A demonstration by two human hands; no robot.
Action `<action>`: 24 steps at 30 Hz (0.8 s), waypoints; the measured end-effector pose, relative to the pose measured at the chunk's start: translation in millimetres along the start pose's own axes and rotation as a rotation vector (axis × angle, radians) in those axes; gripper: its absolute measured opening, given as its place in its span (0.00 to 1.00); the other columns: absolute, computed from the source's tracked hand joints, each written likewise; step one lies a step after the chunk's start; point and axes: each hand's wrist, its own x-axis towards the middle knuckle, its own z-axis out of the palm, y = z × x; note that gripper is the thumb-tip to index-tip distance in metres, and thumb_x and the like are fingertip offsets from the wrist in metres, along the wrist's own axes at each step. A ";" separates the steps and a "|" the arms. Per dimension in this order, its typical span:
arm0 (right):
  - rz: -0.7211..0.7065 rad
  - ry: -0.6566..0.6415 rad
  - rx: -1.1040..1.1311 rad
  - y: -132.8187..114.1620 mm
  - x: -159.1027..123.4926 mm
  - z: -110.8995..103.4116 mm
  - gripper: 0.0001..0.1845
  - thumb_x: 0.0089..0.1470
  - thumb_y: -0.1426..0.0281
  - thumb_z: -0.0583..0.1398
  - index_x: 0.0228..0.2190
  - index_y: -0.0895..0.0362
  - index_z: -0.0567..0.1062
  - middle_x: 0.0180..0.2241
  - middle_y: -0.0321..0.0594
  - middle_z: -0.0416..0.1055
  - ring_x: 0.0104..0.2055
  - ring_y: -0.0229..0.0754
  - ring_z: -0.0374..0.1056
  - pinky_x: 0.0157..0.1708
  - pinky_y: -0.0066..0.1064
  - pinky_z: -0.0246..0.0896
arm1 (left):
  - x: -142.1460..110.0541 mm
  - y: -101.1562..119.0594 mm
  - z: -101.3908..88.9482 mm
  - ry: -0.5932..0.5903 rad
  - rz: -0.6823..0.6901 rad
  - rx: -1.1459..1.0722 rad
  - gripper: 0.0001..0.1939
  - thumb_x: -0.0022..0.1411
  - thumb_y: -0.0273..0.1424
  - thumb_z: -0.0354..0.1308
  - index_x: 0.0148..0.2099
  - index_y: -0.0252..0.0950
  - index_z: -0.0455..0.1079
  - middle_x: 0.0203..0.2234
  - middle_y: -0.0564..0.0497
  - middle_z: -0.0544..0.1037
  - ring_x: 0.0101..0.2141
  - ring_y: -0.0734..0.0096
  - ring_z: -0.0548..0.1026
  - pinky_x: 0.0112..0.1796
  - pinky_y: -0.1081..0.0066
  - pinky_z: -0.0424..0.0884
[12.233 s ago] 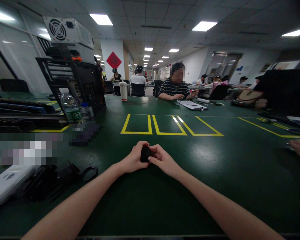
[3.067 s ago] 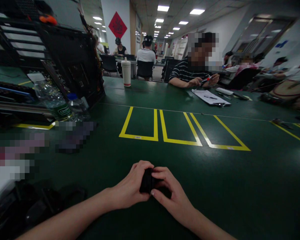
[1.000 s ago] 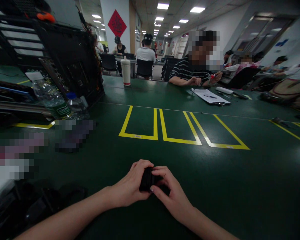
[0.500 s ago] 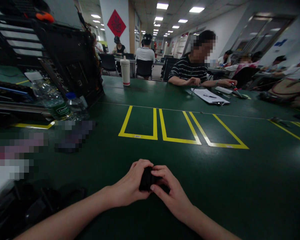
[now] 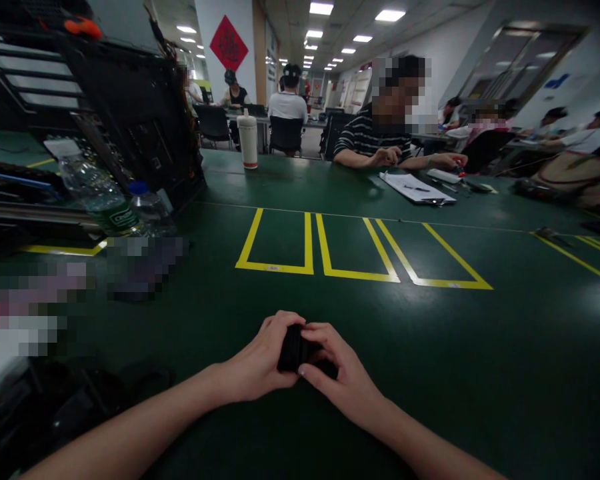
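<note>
Between my hands, low in the middle of the head view, is a small black block-like object [image 5: 291, 349]; its exact kind does not show against the dark table. My left hand [image 5: 263, 358] wraps round its left side, fingers over the top and thumb beneath. From the right, my right hand [image 5: 343, 373] grips it with fingertips above and thumb below. Part of the object is hidden by my fingers. Beneath lies the dark green tabletop [image 5: 260, 433].
Yellow tape outlines [image 5: 356, 273] mark the table ahead. At left stand a plastic bottle [image 5: 87, 190], a blue-capped bottle [image 5: 150, 207] and a black computer case [image 5: 125, 113]. Farther off are a white cup [image 5: 249, 141], a clipboard [image 5: 417, 188] and a seated person [image 5: 375, 137] in a striped shirt.
Both hands still hold the black object in nearly the same grip. The whole view has shifted slightly, with the table and hands a little higher in the picture.
</note>
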 end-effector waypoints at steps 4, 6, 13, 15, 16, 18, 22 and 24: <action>0.019 0.021 0.001 0.0 -0.2 0.6 0.13 0.50 0.73 0.56 0.40 0.52 0.65 0.43 0.39 0.60 0.44 0.41 0.62 0.41 0.36 0.64 | -0.5 -4.5 5.1 0.030 0.021 0.021 0.32 0.49 0.26 0.59 0.53 0.43 0.48 0.47 0.47 0.59 0.46 0.60 0.62 0.44 0.59 0.62; 0.033 0.029 -0.002 1.7 -0.4 2.0 0.15 0.50 0.73 0.56 0.42 0.52 0.63 0.43 0.39 0.61 0.44 0.42 0.62 0.42 0.37 0.63 | -1.0 -4.1 5.8 0.037 0.034 0.028 0.32 0.49 0.25 0.59 0.53 0.42 0.48 0.46 0.47 0.59 0.45 0.60 0.62 0.44 0.59 0.62; -0.010 0.005 0.028 6.2 -3.3 5.3 0.18 0.48 0.75 0.58 0.42 0.53 0.63 0.43 0.38 0.61 0.45 0.41 0.62 0.43 0.37 0.63 | -4.8 0.4 5.4 0.046 0.079 0.072 0.32 0.47 0.25 0.60 0.52 0.42 0.49 0.45 0.47 0.59 0.45 0.59 0.63 0.44 0.59 0.62; -0.037 0.003 0.031 6.5 -4.8 6.1 0.17 0.48 0.75 0.58 0.41 0.52 0.63 0.43 0.38 0.60 0.45 0.41 0.61 0.43 0.36 0.63 | -6.9 0.3 5.8 0.048 0.100 0.088 0.32 0.47 0.24 0.59 0.52 0.42 0.48 0.45 0.47 0.59 0.44 0.60 0.62 0.43 0.60 0.63; -0.042 0.010 0.031 6.7 -5.4 6.8 0.16 0.49 0.74 0.57 0.41 0.52 0.64 0.43 0.38 0.60 0.45 0.41 0.61 0.43 0.35 0.63 | -8.0 0.0 6.1 0.050 0.110 0.093 0.32 0.48 0.24 0.59 0.52 0.42 0.48 0.45 0.47 0.59 0.44 0.61 0.62 0.43 0.61 0.63; -0.036 0.025 0.040 7.6 -6.2 8.7 0.11 0.51 0.73 0.56 0.39 0.53 0.64 0.42 0.38 0.61 0.44 0.40 0.62 0.42 0.35 0.63 | -10.0 -0.9 7.2 0.046 0.118 0.100 0.31 0.49 0.25 0.58 0.52 0.41 0.49 0.45 0.47 0.58 0.44 0.61 0.62 0.42 0.62 0.64; -0.031 0.037 0.091 9.8 -6.7 13.3 0.10 0.52 0.71 0.55 0.39 0.54 0.63 0.38 0.38 0.64 0.42 0.40 0.64 0.39 0.34 0.64 | -12.6 -3.3 11.0 0.093 0.148 0.136 0.31 0.49 0.26 0.59 0.52 0.41 0.49 0.45 0.47 0.59 0.44 0.61 0.63 0.44 0.60 0.63; -0.023 0.059 0.072 10.5 -7.2 15.0 0.14 0.51 0.71 0.56 0.41 0.54 0.62 0.41 0.39 0.64 0.44 0.41 0.64 0.40 0.35 0.63 | -13.5 -3.6 12.6 0.109 0.178 0.156 0.34 0.48 0.26 0.60 0.54 0.41 0.47 0.46 0.46 0.59 0.46 0.59 0.62 0.45 0.58 0.61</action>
